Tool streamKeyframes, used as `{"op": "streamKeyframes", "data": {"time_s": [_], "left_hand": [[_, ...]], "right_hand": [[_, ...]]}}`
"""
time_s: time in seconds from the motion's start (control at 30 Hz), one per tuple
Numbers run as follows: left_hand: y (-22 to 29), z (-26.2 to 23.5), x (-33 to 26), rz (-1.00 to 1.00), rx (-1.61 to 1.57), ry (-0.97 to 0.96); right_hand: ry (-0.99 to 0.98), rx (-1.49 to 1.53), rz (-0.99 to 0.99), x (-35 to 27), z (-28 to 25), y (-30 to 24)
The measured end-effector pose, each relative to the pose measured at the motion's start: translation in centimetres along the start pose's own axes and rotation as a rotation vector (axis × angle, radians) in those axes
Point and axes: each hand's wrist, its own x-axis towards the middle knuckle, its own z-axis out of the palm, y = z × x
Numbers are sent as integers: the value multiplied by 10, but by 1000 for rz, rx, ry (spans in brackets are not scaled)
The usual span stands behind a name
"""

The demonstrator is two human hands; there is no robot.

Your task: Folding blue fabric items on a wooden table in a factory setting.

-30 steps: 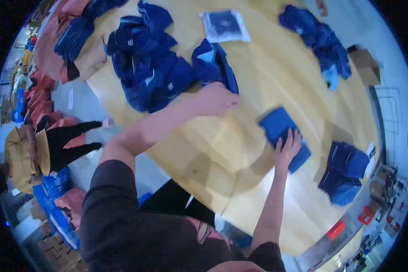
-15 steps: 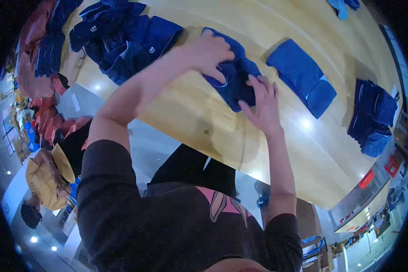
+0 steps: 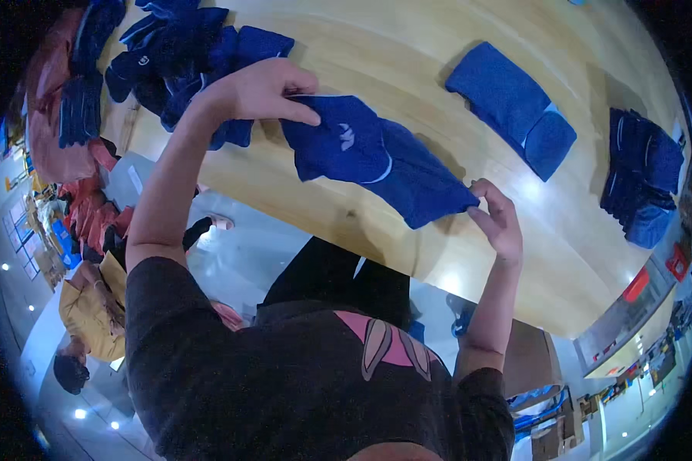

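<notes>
A navy blue fabric piece [image 3: 419, 165] is stretched between my two hands over the wooden table [image 3: 315, 209]. It has a pale emblem on its wider left part and a light trim line across the middle. My left hand [image 3: 265, 91] grips its upper left end between thumb and fingers. At its narrow right end, my right hand [image 3: 501, 219] pinches the corner. To the right lies a flat folded blue fabric piece [image 3: 500, 96] with a light trim line, apart from both hands.
A heap of navy fabric pieces [image 3: 173, 54] lies at the back left, beside a dark red cloth [image 3: 50, 100]. A stack of folded navy pieces [image 3: 644, 173] sits at the right. A person in yellow [image 3: 92, 307] is off to the left, past the table edge.
The fabric piece was lying bunched under both hands; now it is pulled out lengthwise, its emblem showing. My left hand has moved left, and my right hand has moved right and nearer.
</notes>
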Motion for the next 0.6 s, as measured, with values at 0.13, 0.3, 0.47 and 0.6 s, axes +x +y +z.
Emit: {"op": "streamKeyframes", "data": {"time_s": [0.13, 0.3, 0.47, 0.6], "left_hand": [[-13, 58, 41, 73, 258, 489], [29, 146, 50, 88, 46, 772], [61, 163, 84, 125, 226, 879], [44, 159, 93, 83, 168, 731]], "right_hand": [[378, -140, 100, 12, 13, 20], [568, -273, 142, 6, 52, 10], [528, -729, -93, 52, 106, 17], [470, -1033, -54, 79, 112, 30]]}}
